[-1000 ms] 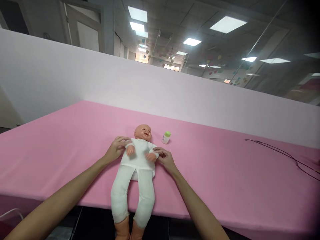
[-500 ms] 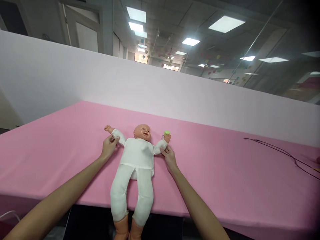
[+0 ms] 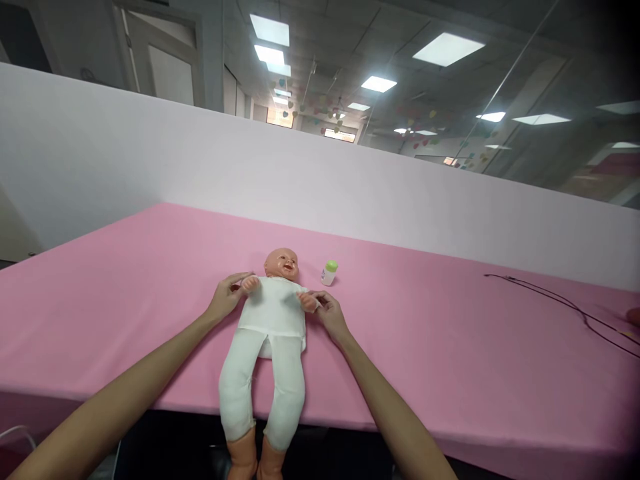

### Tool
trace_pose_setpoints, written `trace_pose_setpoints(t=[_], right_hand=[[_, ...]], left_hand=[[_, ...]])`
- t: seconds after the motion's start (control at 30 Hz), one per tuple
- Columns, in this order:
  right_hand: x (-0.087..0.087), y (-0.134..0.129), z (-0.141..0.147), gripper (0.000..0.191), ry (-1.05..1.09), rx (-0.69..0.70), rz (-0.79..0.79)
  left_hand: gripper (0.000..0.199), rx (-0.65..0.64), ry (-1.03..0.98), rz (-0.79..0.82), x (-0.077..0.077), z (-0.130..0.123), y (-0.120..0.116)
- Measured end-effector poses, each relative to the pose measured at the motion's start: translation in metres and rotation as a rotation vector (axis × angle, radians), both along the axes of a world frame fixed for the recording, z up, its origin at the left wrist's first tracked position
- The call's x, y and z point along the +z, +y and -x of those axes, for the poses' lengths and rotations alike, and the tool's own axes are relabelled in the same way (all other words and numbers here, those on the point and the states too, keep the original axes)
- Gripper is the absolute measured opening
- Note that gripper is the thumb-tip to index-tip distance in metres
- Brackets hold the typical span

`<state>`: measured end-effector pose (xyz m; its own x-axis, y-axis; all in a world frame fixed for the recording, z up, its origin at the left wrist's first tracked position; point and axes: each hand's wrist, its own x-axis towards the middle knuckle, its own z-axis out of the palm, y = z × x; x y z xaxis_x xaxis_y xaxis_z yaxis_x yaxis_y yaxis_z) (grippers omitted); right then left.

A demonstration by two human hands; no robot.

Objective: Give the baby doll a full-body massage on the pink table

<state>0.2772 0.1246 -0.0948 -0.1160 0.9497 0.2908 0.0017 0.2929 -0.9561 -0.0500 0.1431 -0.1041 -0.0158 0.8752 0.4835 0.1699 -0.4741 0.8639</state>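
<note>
A baby doll (image 3: 275, 307) in a white top and trousers lies face up, its brown lower legs hanging past the table's front edge. Both its arms are folded in, with the small hands over the chest. My left hand (image 3: 225, 298) is closed around the doll's arm on the left side, fingers partly hidden behind it. On the other side, my right hand (image 3: 333, 316) pinches the doll's other arm near the wrist. A small bottle (image 3: 329, 275) with a green cap stands just beyond my right hand, right of the doll's head.
A pink cloth (image 3: 430, 333) covers the table. Thin dark cables (image 3: 560, 301) lie on its right side, with a reddish object (image 3: 633, 316) at the frame's edge. Behind rises a white partition (image 3: 320, 180) topped by glass.
The doll's arms, spread outward before, have been folded inward over its chest by my hands. The bottle, partly hidden behind a doll hand before, now shows fully.
</note>
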Motion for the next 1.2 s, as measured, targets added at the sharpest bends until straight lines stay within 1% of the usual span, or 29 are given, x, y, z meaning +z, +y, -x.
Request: trace_pose_setpoints(t=[0.07,0.1,0.17,0.23,0.3,0.37,0.4,0.47,0.5,0.57,0.63,0.67,0.73,0.8,0.83,0.87,0.93,1.0,1.1,1.2], right_hand=[[-0.003,0.006,-0.001,0.042,0.103,-0.1,0.049],[-0.004,0.008,-0.002,0.05,0.147,-0.128,0.077],[-0.003,0.009,-0.002,0.059,0.191,-0.134,0.112],[0.0,0.006,-0.001,0.06,0.159,-0.099,0.104],[0.005,-0.001,0.001,0.051,0.063,-0.04,0.062],[0.01,-0.008,0.004,0.032,-0.056,0.046,-0.003],[0.011,-0.011,0.005,0.021,-0.112,0.084,-0.038],[0.013,-0.016,0.007,0.009,-0.194,0.133,-0.1],[0.013,-0.017,0.007,0.007,-0.209,0.14,-0.115],[0.012,-0.015,0.007,0.009,-0.18,0.125,-0.1],[0.009,-0.01,0.006,0.016,-0.085,0.062,-0.06],[0.008,-0.007,0.005,0.022,-0.028,0.013,-0.034],[0.006,0.0,0.002,0.038,0.093,-0.091,0.019],[0.004,0.006,-0.002,0.059,0.207,-0.159,0.063],[0.003,0.008,-0.004,0.068,0.249,-0.174,0.08],[0.002,0.01,-0.007,0.073,0.278,-0.187,0.09],[0.002,0.013,-0.014,0.076,0.302,-0.219,0.099],[0.002,0.017,-0.023,0.073,0.303,-0.296,0.102],[0.0,0.023,-0.041,0.069,0.216,-0.466,0.122],[-0.003,0.027,-0.056,0.073,0.101,-0.594,0.138]], left_hand=[[0.036,0.058,-0.142,0.086,0.0,0.003,0.003],[0.04,0.075,-0.188,0.116,0.001,0.005,0.004],[0.045,0.087,-0.23,0.156,0.002,0.008,0.004],[0.044,0.08,-0.219,0.158,0.003,0.009,0.003],[0.035,0.07,-0.16,0.108,0.006,0.007,0.0],[0.023,0.015,-0.001,-0.003,0.008,0.005,-0.004],[0.023,-0.025,0.109,-0.073,0.009,0.004,-0.006],[0.035,-0.102,0.319,-0.193,0.01,0.004,-0.009],[0.04,-0.123,0.391,-0.229,0.01,0.004,-0.009],[0.042,-0.099,0.429,-0.231,0.009,0.004,-0.01],[0.043,-0.025,0.343,-0.165,0.007,0.004,-0.01],[0.05,0.026,0.256,-0.121,0.007,0.004,-0.009],[0.077,0.162,0.043,-0.053,0.006,0.004,-0.008],[0.102,0.32,-0.114,-0.022,0.006,0.005,-0.005],[0.109,0.393,-0.151,-0.009,0.007,0.007,-0.004],[0.111,0.454,-0.16,0.011,0.007,0.009,-0.002],[0.106,0.544,-0.126,0.088,0.008,0.017,0.001],[0.092,0.636,-0.032,0.178,0.009,0.026,0.004],[0.076,0.786,0.255,0.282,0.013,0.037,0.005],[0.065,0.86,0.536,0.362,0.015,0.043,0.004]])
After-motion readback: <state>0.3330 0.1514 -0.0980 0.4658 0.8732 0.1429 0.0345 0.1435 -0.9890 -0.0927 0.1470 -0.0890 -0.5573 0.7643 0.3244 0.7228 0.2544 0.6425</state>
